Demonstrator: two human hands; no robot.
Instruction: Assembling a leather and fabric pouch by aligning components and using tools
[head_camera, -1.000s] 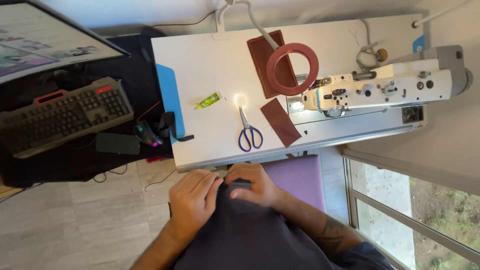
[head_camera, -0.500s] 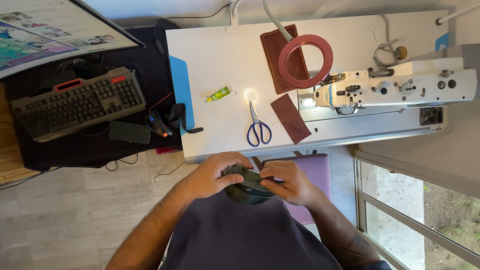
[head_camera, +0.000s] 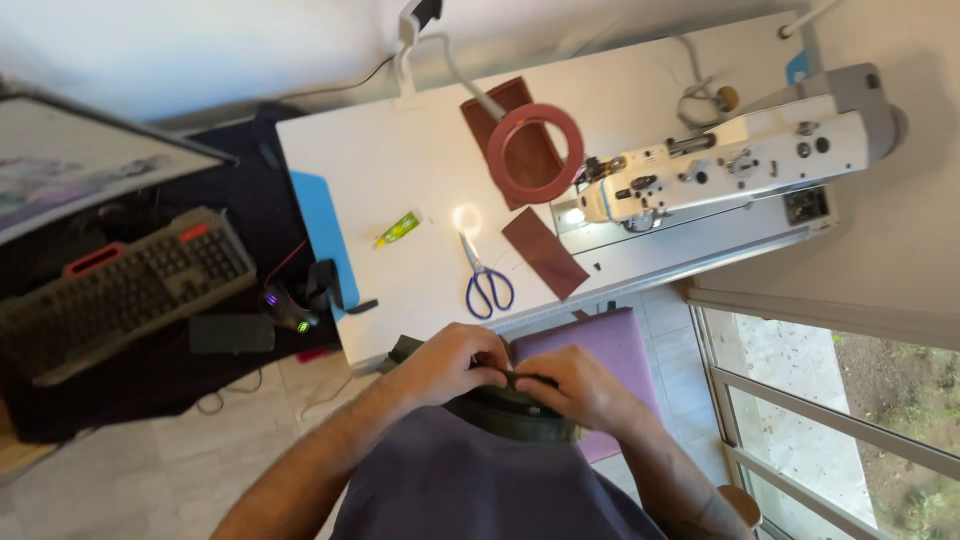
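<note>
Hands drawn together | left hand (head_camera: 452, 365), right hand (head_camera: 580, 388) pinching dark green fabric (head_camera: 510, 412)

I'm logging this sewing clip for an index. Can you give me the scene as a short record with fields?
setting: white sewing table by a window
left hand: grips a dark green fabric piece
right hand: grips the same piece, touching the left hand
on table: sewing machine, blue-handled scissors, red ring, brown leather pieces, small glue tube
beside table: keyboard on a dark desk
seat: purple cushion
</note>
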